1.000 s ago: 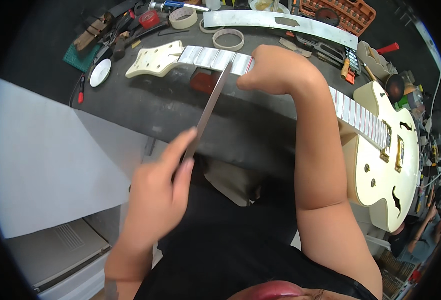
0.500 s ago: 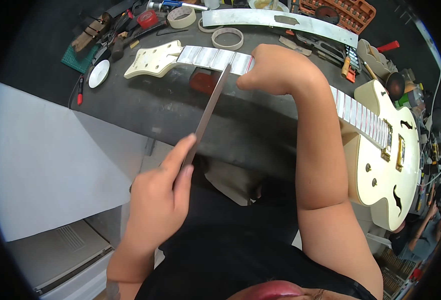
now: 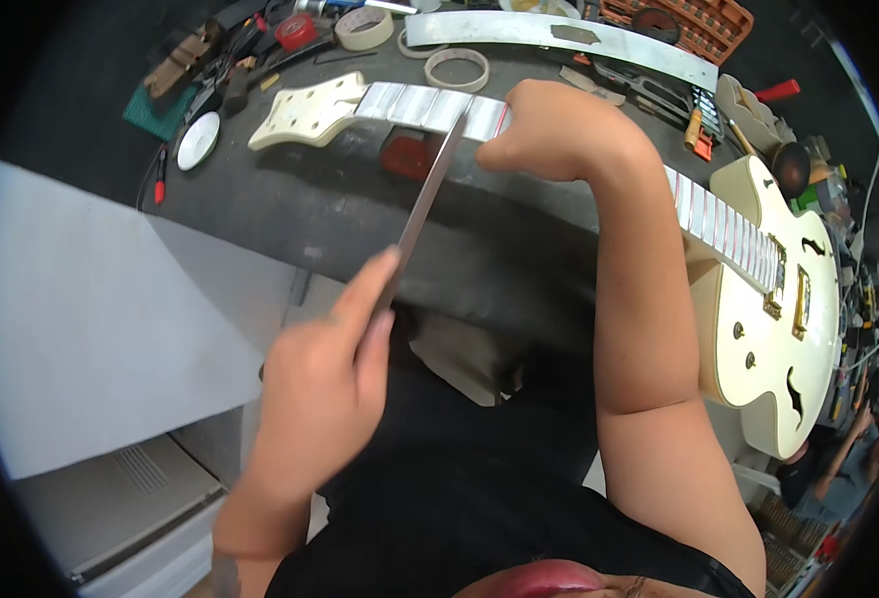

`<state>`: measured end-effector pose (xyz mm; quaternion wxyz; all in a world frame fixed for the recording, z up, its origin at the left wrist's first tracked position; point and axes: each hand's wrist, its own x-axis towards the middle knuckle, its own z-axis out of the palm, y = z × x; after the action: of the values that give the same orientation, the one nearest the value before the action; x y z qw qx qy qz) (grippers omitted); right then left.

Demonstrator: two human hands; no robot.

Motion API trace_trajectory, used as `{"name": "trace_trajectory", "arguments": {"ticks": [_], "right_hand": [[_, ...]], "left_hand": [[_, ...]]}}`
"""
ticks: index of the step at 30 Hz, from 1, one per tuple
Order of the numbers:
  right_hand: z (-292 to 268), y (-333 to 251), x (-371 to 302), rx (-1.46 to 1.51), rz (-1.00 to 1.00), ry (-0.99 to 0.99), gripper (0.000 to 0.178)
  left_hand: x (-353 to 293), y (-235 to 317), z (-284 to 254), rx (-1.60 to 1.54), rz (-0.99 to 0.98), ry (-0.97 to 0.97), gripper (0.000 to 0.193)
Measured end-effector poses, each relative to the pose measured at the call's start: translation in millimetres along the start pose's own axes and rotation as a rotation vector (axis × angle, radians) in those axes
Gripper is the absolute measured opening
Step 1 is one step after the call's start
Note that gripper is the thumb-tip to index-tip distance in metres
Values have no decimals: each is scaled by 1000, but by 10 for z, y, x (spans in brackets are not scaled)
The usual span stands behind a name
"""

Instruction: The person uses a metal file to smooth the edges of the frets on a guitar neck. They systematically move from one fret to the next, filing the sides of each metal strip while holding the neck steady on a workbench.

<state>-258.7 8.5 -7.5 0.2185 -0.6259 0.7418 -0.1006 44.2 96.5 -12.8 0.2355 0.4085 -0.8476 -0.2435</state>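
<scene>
A cream hollow-body electric guitar (image 3: 768,349) lies across the dark workbench, its body at the right and its headstock (image 3: 305,112) at the left. Silvery covering lies over its fretboard (image 3: 404,104) between the frets. My left hand (image 3: 330,374) is closed round the near end of a long, narrow metal file (image 3: 427,199). The file's far end rests at a fret edge on the neck. My right hand (image 3: 564,130) wraps the neck just right of the file tip, thumb on the near side; its other fingers are partly hidden. A dark red block (image 3: 406,152) sits under the neck.
Masking tape rolls (image 3: 456,70), a long pale metal strip (image 3: 559,38) and an orange socket case (image 3: 694,30) lie at the back. A white dish (image 3: 198,141) and a red marker (image 3: 160,187) are at the left. Another person (image 3: 848,458) shows at the far right.
My left hand and the file have moved a little forward and right, the tip sliding over the neck. My right hand keeps its hold. The whole view has shifted slightly.
</scene>
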Motion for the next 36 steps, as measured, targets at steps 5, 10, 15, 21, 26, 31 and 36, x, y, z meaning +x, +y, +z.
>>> {"name": "trace_trajectory", "arguments": {"ticks": [5, 10, 15, 21, 26, 31, 36], "right_hand": [[-56, -75, -69, 19, 30, -35, 45], [-3, -131, -31, -2, -26, -25, 47], [-27, -53, -50, 1, -7, -21, 48], [-48, -75, -56, 4, 30, -37, 50], [-12, -131, -20, -25, 29, -49, 50], [-69, -108, -61, -19, 53, -58, 51], [-49, -129, -42, -62, 39, -34, 58]], "left_hand": [[571, 153, 4, 59, -31, -56, 44], [1346, -46, 356, 55, 108, 133, 30], [90, -56, 71, -9, 53, 38, 50], [660, 54, 101, 43, 56, 37, 40], [1457, -21, 325, 45, 9, 30, 33], [32, -18, 84, 8, 31, 40, 50], [-632, 60, -171, 25, -160, -156, 54]]}}
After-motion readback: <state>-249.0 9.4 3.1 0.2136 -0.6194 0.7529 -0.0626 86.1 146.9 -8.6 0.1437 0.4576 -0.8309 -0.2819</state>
